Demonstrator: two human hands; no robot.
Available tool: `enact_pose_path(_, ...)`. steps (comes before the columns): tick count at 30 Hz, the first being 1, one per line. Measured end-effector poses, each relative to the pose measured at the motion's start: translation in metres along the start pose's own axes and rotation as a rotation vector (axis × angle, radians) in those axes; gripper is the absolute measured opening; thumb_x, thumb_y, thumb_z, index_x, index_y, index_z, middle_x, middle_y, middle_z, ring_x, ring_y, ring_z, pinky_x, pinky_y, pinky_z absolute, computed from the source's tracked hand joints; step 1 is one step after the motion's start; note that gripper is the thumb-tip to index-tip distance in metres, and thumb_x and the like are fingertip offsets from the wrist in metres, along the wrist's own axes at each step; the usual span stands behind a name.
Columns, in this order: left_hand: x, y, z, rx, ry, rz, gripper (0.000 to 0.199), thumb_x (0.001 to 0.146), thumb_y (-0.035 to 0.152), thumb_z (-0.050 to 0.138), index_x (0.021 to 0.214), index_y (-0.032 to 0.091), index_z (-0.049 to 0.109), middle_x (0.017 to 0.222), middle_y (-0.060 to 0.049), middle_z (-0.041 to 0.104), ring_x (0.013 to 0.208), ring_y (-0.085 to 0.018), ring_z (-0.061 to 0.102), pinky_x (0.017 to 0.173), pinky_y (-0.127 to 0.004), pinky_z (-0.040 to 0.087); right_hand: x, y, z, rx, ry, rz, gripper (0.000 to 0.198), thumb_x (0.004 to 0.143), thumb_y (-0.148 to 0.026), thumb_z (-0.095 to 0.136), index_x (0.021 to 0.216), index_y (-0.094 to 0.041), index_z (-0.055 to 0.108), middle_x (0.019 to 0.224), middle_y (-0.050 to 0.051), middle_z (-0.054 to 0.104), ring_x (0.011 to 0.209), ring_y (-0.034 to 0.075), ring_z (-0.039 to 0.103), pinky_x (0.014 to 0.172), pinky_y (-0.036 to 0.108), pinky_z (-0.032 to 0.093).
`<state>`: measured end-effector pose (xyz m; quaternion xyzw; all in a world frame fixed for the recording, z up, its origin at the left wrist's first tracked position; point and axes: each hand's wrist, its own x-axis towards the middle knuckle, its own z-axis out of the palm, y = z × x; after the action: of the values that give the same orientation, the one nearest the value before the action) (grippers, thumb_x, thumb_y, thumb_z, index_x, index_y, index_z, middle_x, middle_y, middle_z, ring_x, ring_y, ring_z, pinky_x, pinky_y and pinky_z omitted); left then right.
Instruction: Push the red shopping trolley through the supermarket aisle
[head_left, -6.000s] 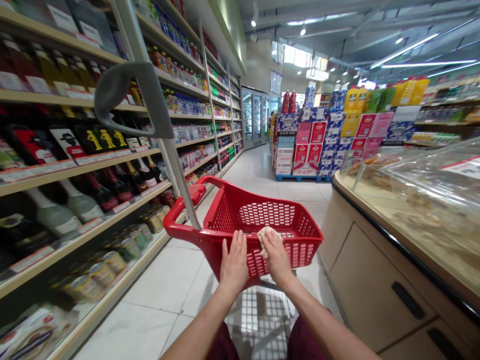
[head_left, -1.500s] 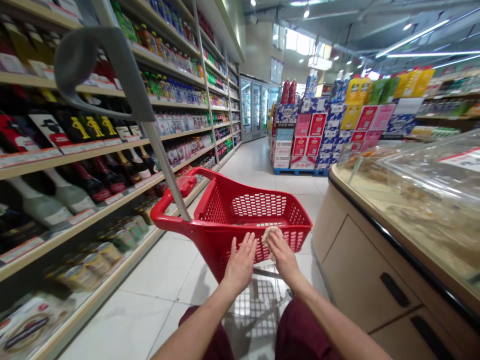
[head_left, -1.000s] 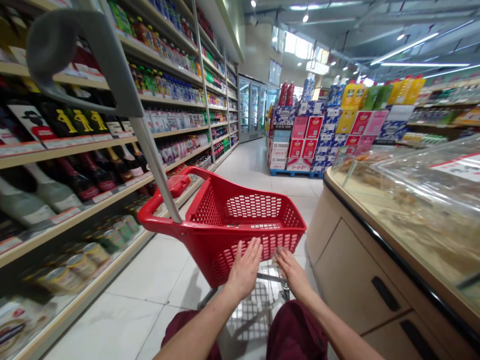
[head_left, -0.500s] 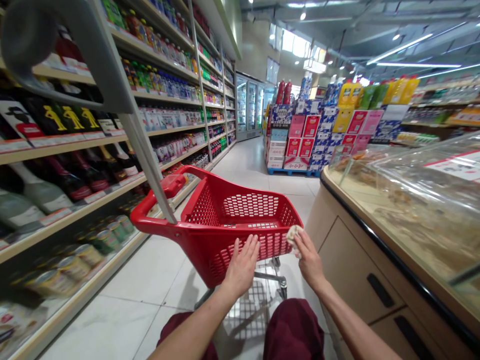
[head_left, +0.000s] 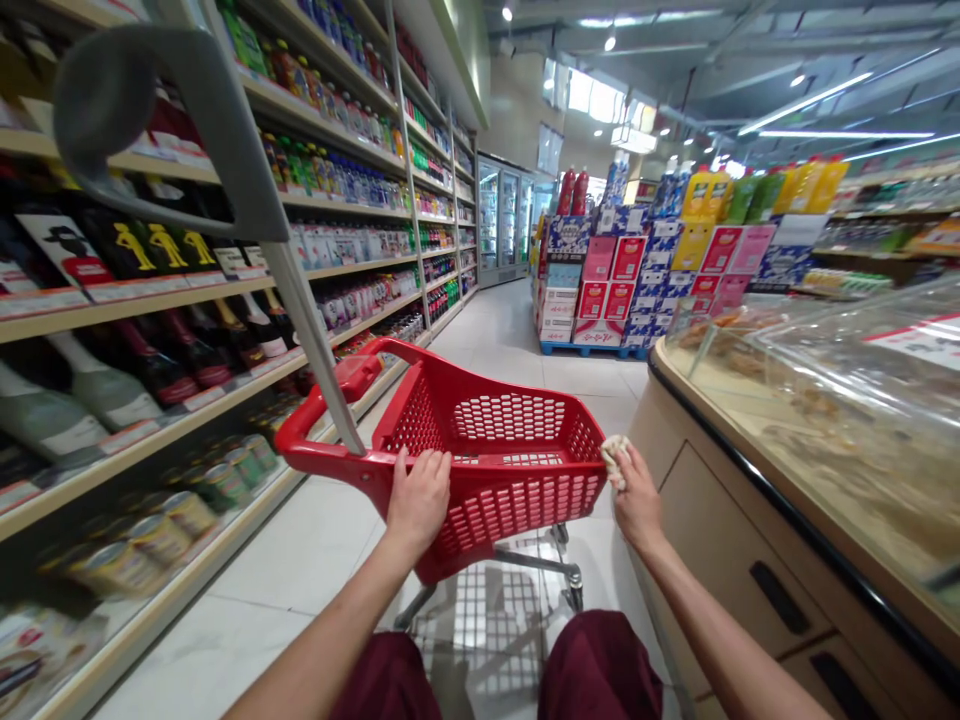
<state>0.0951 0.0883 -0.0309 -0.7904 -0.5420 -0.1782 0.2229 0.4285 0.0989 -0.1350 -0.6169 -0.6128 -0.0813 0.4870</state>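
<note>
A red shopping cart [head_left: 517,505] with a perforated plastic basket stands sideways in front of my knees. My left hand [head_left: 420,497] grips the near rim of its basket, fingers curled over the edge and thumb pointing up. At the basket's right end, my right hand [head_left: 636,492] holds a crumpled whitish cloth [head_left: 616,460] against or right beside the corner; whether it presses on the plastic I cannot tell. A grey pole with a hooked grey handle [head_left: 259,150] rises from the cart's left side.
Shelves of bottles and cans [head_left: 180,375] line the left side. A wooden counter [head_left: 697,520] with clear covers over food stands close on the right. Stacked drink cartons [head_left: 600,285] on a blue pallet stand ahead, with glass-door fridges [head_left: 510,215] farther back.
My left hand has moved left and closed over the basket's near rim; before, it was stretched out flat by the side. My right hand with the cloth has shifted slightly right and up.
</note>
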Motion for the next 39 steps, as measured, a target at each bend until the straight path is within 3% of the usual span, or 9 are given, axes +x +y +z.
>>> enact_pose_path(5,0.011,-0.002,0.001,0.005,-0.030,0.051,0.029,0.081,0.014,0.033,0.089,0.019,0.060,0.078,-0.005,0.064,0.076,-0.019,0.055,0.075,-0.035,0.037,-0.001,-0.054,0.041,0.035,-0.135,-0.179,0.045,0.074,-0.009,0.038,0.115,-0.019,0.053,0.126,0.008,0.046,0.119,0.021,0.038,0.098,0.043,0.034)
enact_pose_path(8,0.015,0.000,-0.001,0.004,-0.033,0.047,0.027,0.081,0.015,0.034,0.082,0.019,0.060,0.073,-0.005,0.062,0.073,-0.019,0.053,0.071,-0.034,0.036,-0.001,-0.055,0.043,0.060,-0.200,-0.350,0.043,0.077,-0.011,0.039,0.118,-0.020,0.050,0.129,0.008,0.044,0.121,0.020,0.036,0.098,0.042,0.033)
enact_pose_path(14,0.020,0.011,0.006,-0.022,-0.013,0.013,0.025,0.080,0.013,0.035,0.083,0.017,0.060,0.074,-0.006,0.061,0.074,-0.019,0.053,0.072,-0.034,0.037,0.026,-0.019,0.027,-0.079,-0.090,-0.174,0.038,0.076,-0.010,0.040,0.108,-0.019,0.057,0.116,0.010,0.054,0.114,0.023,0.043,0.094,0.046,0.035)
enact_pose_path(21,0.030,0.043,0.006,-0.078,0.001,0.024,0.026,0.078,0.011,0.035,0.089,0.014,0.059,0.082,-0.007,0.064,0.083,-0.018,0.056,0.081,-0.036,0.039,0.013,-0.115,0.073,0.129,-0.220,-0.419,0.048,0.073,-0.006,0.040,0.119,-0.017,0.049,0.125,0.011,0.047,0.118,0.021,0.038,0.097,0.043,0.033)
enact_pose_path(25,0.011,0.021,-0.023,-0.182,0.174,0.067,0.034,0.080,0.017,0.037,0.111,0.019,0.050,0.110,-0.004,0.060,0.107,-0.017,0.048,0.104,-0.042,0.018,0.033,-0.090,0.064,0.109,-0.207,-0.298,0.044,0.072,-0.006,0.040,0.111,-0.018,0.056,0.116,0.010,0.054,0.111,0.022,0.045,0.094,0.044,0.036)
enact_pose_path(28,-0.004,-0.019,-0.042,-0.149,0.306,-0.101,0.036,0.079,0.022,0.040,0.113,0.018,0.048,0.114,-0.008,0.056,0.110,-0.021,0.046,0.103,-0.049,0.016,0.048,-0.076,0.056,0.118,-0.192,-0.220,0.042,0.070,-0.006,0.040,0.106,-0.019,0.060,0.114,0.009,0.055,0.109,0.022,0.047,0.093,0.043,0.038)
enact_pose_path(32,-0.004,-0.050,-0.041,-0.104,0.227,-0.146,0.036,0.076,0.029,0.045,0.109,0.013,0.051,0.116,-0.013,0.054,0.114,-0.026,0.042,0.099,-0.049,0.027,0.044,-0.136,0.055,0.264,-0.262,-0.257,0.045,0.072,-0.005,0.038,0.109,-0.022,0.058,0.115,0.005,0.055,0.111,0.019,0.046,0.095,0.038,0.039)
enact_pose_path(36,0.006,-0.040,-0.035,-0.123,0.193,-0.155,0.031,0.077,0.026,0.044,0.103,0.014,0.054,0.110,-0.012,0.058,0.111,-0.026,0.045,0.098,-0.050,0.028,0.029,-0.211,0.053,0.437,-0.256,-0.350,0.049,0.074,-0.004,0.038,0.118,-0.023,0.051,0.127,0.004,0.045,0.121,0.016,0.036,0.100,0.036,0.033)
enact_pose_path(39,0.010,-0.024,-0.038,-0.120,0.190,-0.166,0.032,0.076,0.023,0.044,0.105,0.015,0.054,0.111,-0.011,0.058,0.112,-0.026,0.044,0.099,-0.050,0.028,0.028,-0.212,0.050,0.453,-0.231,-0.410,0.052,0.073,-0.003,0.040,0.120,-0.023,0.049,0.131,0.003,0.041,0.123,0.017,0.032,0.102,0.038,0.031)
